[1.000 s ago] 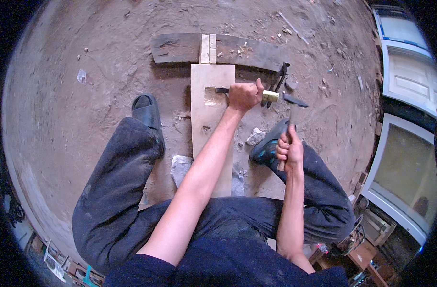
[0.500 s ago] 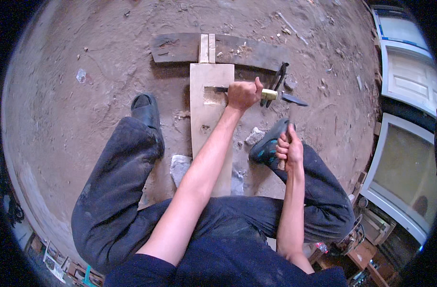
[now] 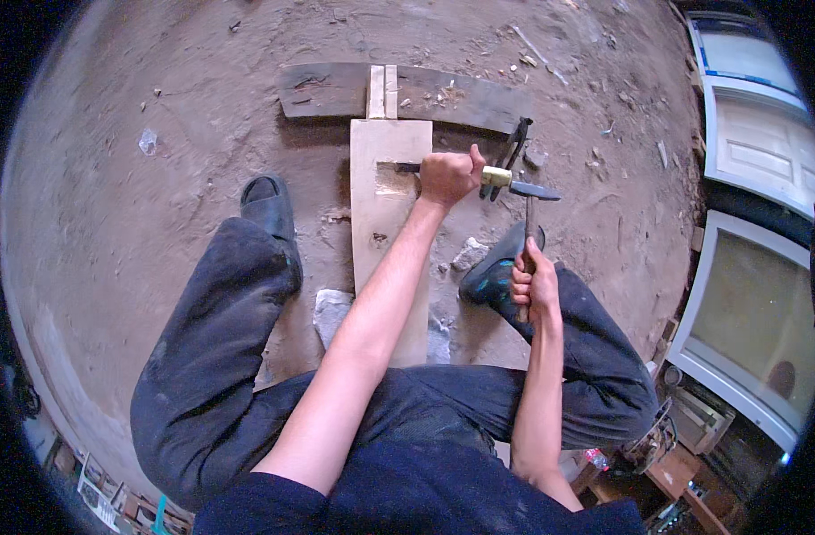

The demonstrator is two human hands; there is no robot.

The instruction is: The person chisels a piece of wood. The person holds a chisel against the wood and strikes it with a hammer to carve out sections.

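Note:
My left hand (image 3: 449,177) is closed round a chisel (image 3: 496,176) with a pale yellow-green handle. Its dark blade points left into a rectangular recess (image 3: 395,180) cut in a pale wooden board (image 3: 391,138). In my right hand (image 3: 537,283) is a hammer (image 3: 534,191) with a dark steel head and a brown wooden handle. The hammer's head is at the butt of the chisel handle and appears to touch it. Beneath my left forearm the board runs back toward my lap, partly hidden.
A dark weathered plank (image 3: 465,96) lies crosswise beyond the board, with pale strips (image 3: 383,92) across it. Black pliers-like tool (image 3: 517,143) lies right of the chisel. Stones (image 3: 470,254) flank the board. White-framed panels (image 3: 737,312) stand at the right.
The hammer head has swung left and now meets the chisel's butt end. My left hand and the chisel keep their place on the board.

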